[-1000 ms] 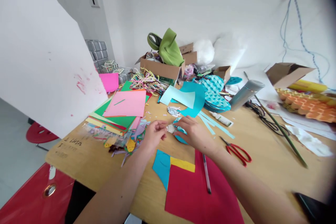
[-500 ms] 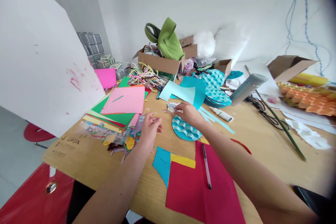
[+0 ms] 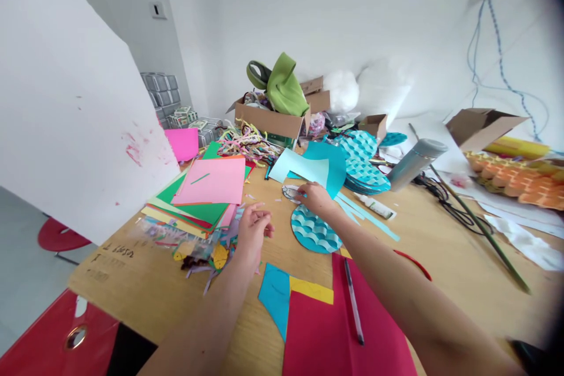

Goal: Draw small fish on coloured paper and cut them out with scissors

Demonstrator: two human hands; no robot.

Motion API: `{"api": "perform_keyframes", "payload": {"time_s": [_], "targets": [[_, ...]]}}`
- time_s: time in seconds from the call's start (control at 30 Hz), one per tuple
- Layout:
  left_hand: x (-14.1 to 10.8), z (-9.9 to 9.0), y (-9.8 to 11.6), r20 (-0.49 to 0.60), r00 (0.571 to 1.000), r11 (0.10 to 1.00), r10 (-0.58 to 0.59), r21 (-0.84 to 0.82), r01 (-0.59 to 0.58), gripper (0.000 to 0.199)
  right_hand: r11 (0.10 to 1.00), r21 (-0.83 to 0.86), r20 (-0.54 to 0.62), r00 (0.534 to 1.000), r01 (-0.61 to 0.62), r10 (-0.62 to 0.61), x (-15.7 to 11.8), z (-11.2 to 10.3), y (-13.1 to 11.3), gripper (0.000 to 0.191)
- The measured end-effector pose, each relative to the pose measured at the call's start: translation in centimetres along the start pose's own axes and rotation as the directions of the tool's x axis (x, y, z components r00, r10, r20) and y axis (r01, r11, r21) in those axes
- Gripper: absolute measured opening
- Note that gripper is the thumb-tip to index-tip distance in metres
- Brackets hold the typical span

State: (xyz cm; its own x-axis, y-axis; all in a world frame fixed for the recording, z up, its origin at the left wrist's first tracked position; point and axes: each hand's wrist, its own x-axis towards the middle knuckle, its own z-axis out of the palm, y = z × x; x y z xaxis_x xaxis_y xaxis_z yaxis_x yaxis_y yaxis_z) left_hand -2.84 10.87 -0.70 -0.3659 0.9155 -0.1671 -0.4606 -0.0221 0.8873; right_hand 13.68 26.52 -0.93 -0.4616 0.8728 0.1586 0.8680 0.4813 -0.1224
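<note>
My right hand (image 3: 318, 197) reaches to the table's middle. Its fingertips are closed at the edge of a small white paper cutout (image 3: 289, 192) with dark drawn lines, partly hidden by the fingers. Just below that hand lies a round blue disc (image 3: 315, 229) covered with wavy light-blue paper strips. My left hand (image 3: 254, 229) hovers over the wood to the left, fingers loosely curled and apart, holding nothing. Nearer me are a red sheet (image 3: 317, 329) with a pen (image 3: 353, 302) on it, a blue paper piece (image 3: 275, 299) and a yellow strip (image 3: 312, 289).
Stacked coloured paper (image 3: 215, 182) and paper scraps (image 3: 207, 249) lie at left. Behind stand a cardboard box (image 3: 268, 117) with a green bag (image 3: 284, 91). On the right are a glue bottle (image 3: 374, 207), pale blue strips (image 3: 388, 231), a grey flask (image 3: 416, 164) and a long stick (image 3: 480, 220).
The view has tilted up a little, so things sit lower in the picture. My right hand stays at the white cutout, and my left hand keeps nearly the same place and pose.
</note>
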Motion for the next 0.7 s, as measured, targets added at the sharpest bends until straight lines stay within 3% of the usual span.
{"api": "perform_keyframes", "payload": {"time_s": [0.23, 0.4, 0.43, 0.57, 0.7], "targets": [[-0.1, 0.0, 0.4, 0.02, 1.0, 1.0, -0.009, -0.01, 0.009, 0.047, 0.996, 0.087, -0.145, 0.989, 0.012, 0.001, -1.0, -1.9, 0.1, 0.022], [-0.1, -0.1, 0.4, 0.026, 1.0, 1.0, -0.003, -0.011, 0.003, 0.047, 0.983, 0.185, -0.225, 0.974, 0.007, 0.036, -6.2, -5.6, 0.9, 0.026], [-0.1, -0.1, 0.4, 0.029, 1.0, 1.0, -0.003, -0.009, 0.003, 0.048, 0.962, 0.273, -0.223, 0.973, -0.004, 0.068, -7.8, -6.2, 1.0, 0.026], [-0.3, 0.1, 0.8, 0.055, 0.998, 1.0, 0.003, 0.01, -0.004, 0.046, 0.903, 0.392, -0.06, 0.975, -0.174, 0.214, -15.0, -7.1, 1.1, 0.029], [-1.0, 0.5, 1.9, 0.112, 0.993, 0.999, 0.028, 0.039, -0.032, 0.046, 0.95, 0.158, 0.202, 0.951, -0.269, 0.235, -20.6, -5.8, 0.1, 0.032]]}}
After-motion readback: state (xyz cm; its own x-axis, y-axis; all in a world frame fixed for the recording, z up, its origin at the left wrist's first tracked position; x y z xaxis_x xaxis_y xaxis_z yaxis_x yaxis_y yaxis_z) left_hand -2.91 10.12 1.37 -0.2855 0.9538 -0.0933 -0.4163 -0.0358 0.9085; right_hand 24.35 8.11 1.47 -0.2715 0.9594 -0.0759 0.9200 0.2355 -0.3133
